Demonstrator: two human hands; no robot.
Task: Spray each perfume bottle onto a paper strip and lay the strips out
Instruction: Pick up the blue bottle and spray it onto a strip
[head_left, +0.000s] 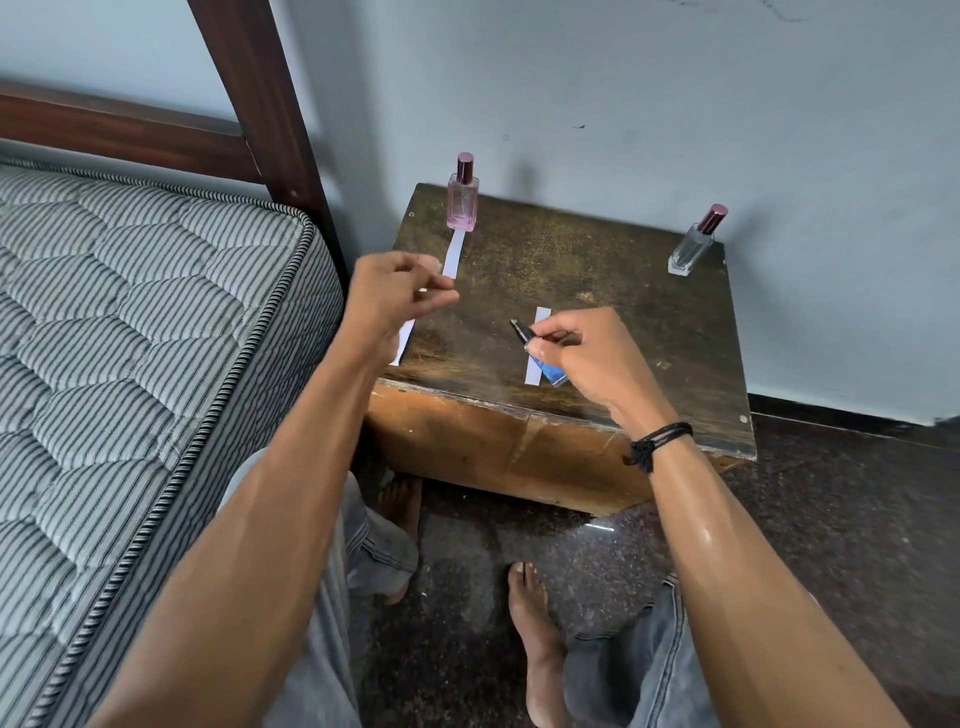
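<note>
Three perfume bottles: pink bottle (462, 205) at the table's (597, 249) back-left corner, clear bottle (691, 252) back-right, blue bottle (553, 373) gripped by the right hand (587, 348) over the front-middle strip (542, 314). The left hand (389, 296) pinches a second strip (454, 254) near the table's left edge.

Three perfume bottles (462, 200) (693, 247) (551, 373), three paper strips (454, 254) (405, 343) (540, 319)

Bare forearms, black cord bracelet (660, 439), grey jeans (374, 545), bare feet (535, 639).
</note>
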